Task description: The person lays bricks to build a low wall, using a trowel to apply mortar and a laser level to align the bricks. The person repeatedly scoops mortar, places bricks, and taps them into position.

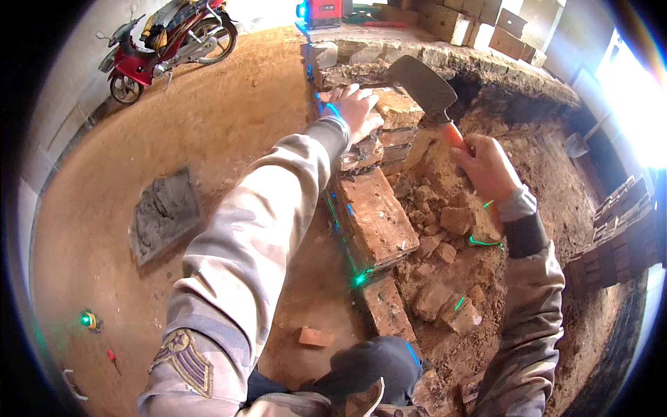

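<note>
My left hand [353, 111] reaches over the near-left end of a brick [398, 110] on top of a low brick wall, its fingers and thumb against the brick. To its right, my right hand [488, 165] is closed around the orange handle of a trowel [425, 88]. The broad grey blade points up and left, above the wall's far part. Stepped brick courses [379, 217] run toward me below my left hand. What lies under my left palm is hidden.
Broken bricks and rubble [445, 222] fill the dug ground right of the wall. A mortar board [165, 214] lies left on the floor. A green-lit laser device [89, 320] and a loose brick piece [316, 337] are nearer. Behind stand a motorcycle [163, 52], a shovel [577, 144] and stacked bricks [615, 243].
</note>
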Tool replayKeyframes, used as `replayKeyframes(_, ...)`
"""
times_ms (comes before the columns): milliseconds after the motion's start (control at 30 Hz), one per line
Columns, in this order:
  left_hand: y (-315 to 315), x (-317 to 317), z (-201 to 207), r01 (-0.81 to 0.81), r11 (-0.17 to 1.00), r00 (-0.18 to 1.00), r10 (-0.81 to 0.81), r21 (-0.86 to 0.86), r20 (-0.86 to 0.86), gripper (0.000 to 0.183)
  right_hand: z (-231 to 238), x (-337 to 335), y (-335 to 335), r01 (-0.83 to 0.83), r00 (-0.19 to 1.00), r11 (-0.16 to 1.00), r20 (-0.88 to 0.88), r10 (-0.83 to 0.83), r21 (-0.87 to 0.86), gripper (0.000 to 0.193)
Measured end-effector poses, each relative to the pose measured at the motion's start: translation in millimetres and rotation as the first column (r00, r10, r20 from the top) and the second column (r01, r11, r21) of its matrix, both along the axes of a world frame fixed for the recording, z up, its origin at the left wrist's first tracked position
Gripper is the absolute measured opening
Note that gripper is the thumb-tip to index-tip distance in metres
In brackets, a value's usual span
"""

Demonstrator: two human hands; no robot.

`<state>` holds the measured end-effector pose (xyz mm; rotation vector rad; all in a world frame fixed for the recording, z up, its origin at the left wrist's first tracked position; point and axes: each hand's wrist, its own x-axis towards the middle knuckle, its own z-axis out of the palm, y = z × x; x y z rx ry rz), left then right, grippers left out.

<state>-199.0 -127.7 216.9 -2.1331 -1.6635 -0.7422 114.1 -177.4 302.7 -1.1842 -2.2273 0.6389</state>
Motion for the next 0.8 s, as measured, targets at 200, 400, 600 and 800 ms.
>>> replayKeyframes(200, 9, 12, 2, -0.061, 0.996, 0.998, 0.060, -0.072, -0.017, 0.051, -1, -2, 38, 0.114, 0.994, 0.891, -0.055, -0.100, 0.440, 0.024)
replayKeyframes(400, 9, 13, 7, -0.131, 0.969, 0.985, 0.104, -0.212, -0.135, 0.051, -19, -4, 43, -0.078, 0.968, 0.933, 0.249, -0.013, 0.351, 0.017)
replayKeyframes(600, 5, 15, 8, -0.136, 0.980, 0.985, 0.118, -0.148, -0.125, 0.052, -23, -2, 49, -0.094, 0.936, 0.937, 0.351, -0.032, 0.336, 0.017)
replayKeyframes(800, 3, 26, 18, -0.154, 0.974, 0.985, 0.137, -0.164, -0.107, 0.055, -39, 16, 39, 0.071, 0.980, 0.937, 0.153, -0.130, 0.343, 0.024)
